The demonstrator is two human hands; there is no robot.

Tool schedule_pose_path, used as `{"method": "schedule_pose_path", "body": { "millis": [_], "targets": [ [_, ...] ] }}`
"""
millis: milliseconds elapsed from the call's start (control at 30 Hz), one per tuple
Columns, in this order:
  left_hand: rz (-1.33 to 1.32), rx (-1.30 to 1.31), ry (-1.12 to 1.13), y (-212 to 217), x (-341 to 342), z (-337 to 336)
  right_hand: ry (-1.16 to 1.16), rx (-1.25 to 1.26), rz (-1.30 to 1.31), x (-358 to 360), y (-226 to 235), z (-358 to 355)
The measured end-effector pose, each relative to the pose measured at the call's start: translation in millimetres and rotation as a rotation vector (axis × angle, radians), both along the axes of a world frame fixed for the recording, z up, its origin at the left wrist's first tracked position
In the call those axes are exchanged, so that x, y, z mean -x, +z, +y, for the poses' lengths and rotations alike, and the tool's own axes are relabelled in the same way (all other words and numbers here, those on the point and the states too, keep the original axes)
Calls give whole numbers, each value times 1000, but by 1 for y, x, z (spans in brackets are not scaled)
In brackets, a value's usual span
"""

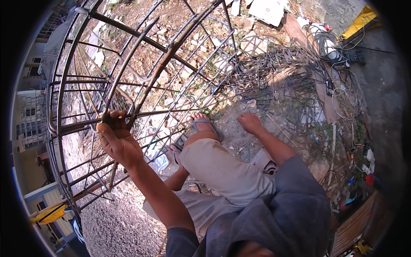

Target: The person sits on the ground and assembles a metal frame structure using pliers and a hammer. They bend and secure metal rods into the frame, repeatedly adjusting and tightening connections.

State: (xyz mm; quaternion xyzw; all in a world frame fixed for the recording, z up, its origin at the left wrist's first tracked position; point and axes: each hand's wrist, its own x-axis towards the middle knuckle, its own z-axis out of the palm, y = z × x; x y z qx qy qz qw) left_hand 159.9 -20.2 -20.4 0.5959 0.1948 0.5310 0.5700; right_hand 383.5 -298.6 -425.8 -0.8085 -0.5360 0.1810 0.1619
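Here, a large round cage of steel rebar (141, 77) lying on its side over stony, littered ground (115, 222), filling the upper left of the view. Left hand (114, 137) clenched around one of the cage's bars at a crossing of rods, fingers (112, 116) curled over the top, forearm stretched up from the lower edge. Right hand (249, 123) reaching down toward the dirt just right of the cage's end, fingers bent and loose, holding nothing that can be made out; whether touching the ground, cannot tell. Between the two hands, a bent knee in pale trousers (222, 171) and a foot in a grey sandal (204, 125) planted at the cage's open end, toes just beside the lowest rods. Beyond the right hand, a tangled pile of dark bent wire and stirrups (265, 68) spread across the ground, touching the cage's far rim. Further right, loose coils of cable (338, 90) and a wooden plank (321, 90) lying among scraps of paper and rubble. Top right, a yellow sheet (361, 19) at the edge of grey pavement. Lower left, near the rim, a yellow object (49, 213) of unclear kind. Lower right, a slatted wooden crate (353, 227) amid small coloured litter.
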Motion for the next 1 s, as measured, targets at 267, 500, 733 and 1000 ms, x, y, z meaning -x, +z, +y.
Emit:
{"method": "schedule_pose_path", "body": {
  "millis": [267,500,733,1000],
  "targets": [
    [-2,23,91,-3,-7,1,-432,-545,-33,-18,257,39],
    [-82,35,107,-1,-13,-6,15,-797,1085,5,386,-35],
    [-52,24,117,-5,-7,-14,308,-454,1756,81,400,-80],
    [-37,-7,127,-6,-1,-26,-456,-712,1133,142,347,-79]
  ]
}}
